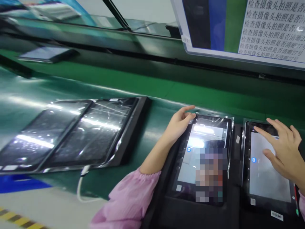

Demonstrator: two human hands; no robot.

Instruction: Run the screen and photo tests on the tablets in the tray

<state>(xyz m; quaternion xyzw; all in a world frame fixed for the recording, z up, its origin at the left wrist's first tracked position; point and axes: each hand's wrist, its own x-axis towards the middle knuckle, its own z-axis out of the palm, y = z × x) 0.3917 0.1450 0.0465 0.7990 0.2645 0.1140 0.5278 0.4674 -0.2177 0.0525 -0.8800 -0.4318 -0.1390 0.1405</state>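
Green conveyor belt (100, 79): glossy, runs across the view behind the desk (59, 203), under a printed test chart (269, 28).

Two dark tablets (71, 133): film-wrapped, side by side on the belt's near edge, with a white cable (79, 187) trailing below.

Left tablet (202, 159): lit, propped on a dark stand. Likely light, stiff, slick under film and fragile at the glass; best held by the edges.

Right tablet (269, 165): lit, just beside the first.

Left hand (178, 124): fingers loosely curled on the left tablet's top corner.

Right hand (283, 149): fingers spread, forefinger on the right screen, gripping nothing.
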